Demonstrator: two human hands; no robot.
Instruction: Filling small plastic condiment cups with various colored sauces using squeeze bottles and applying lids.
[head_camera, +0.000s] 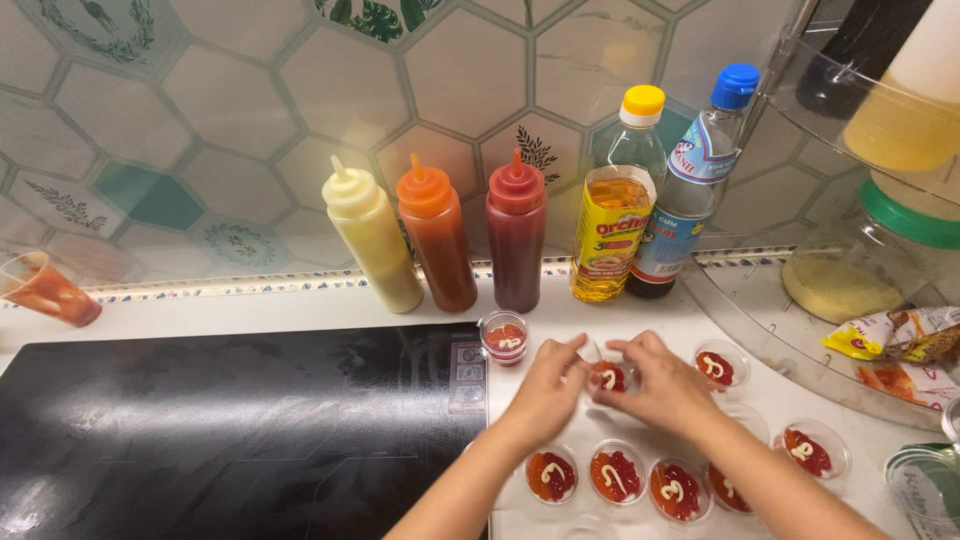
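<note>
My left hand (548, 385) and my right hand (655, 382) meet over the white counter, both gripping one small clear sauce cup (607, 377) filled with red sauce and a white squiggle. Fingers of both hands pinch at its rim. Several more small filled cups stand around: one (504, 336) beside the cooktop, one (718, 366) to the right, and a row nearest me, among them a cup (551, 474) and another cup (615, 471).
Three squeeze bottles stand at the wall: pale yellow (371, 240), orange (437, 240), dark red (516, 235). Beside them are an oil bottle (615, 200) and a blue-capped water bottle (690, 185). A black induction cooktop (230, 430) fills the left. A clear rack (800, 330) holds jars and packets at right.
</note>
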